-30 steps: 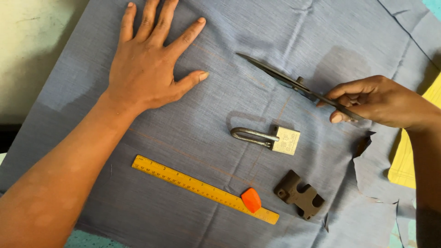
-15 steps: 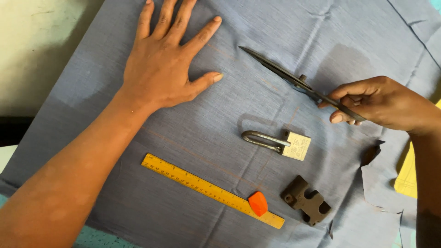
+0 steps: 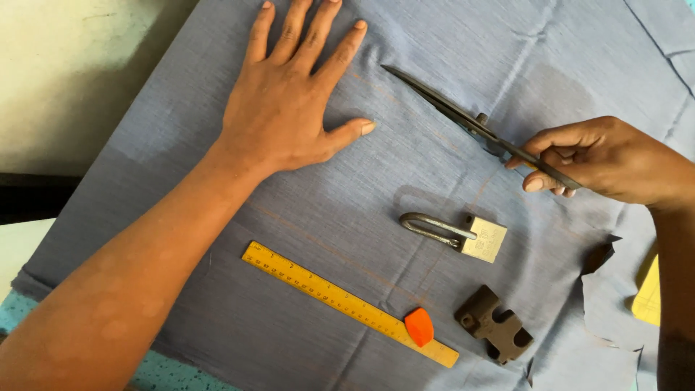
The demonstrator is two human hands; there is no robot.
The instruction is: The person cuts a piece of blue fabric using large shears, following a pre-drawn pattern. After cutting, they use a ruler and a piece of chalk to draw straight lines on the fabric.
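Scissors (image 3: 470, 123) edged fwd thru cloth (image 3: 362, 210); right hand (image 3: 608, 159) grip clamped on handles, left hand (image 3: 289, 108) flat, fingers apart.

Matt, finely woven blue cloth (image 3: 434, 304) lies under the left hand (image 3: 289, 108). The right hand (image 3: 608, 159) grips dull dark metal scissors (image 3: 470, 123); below it, a shiny metal padlock (image 3: 460, 233).
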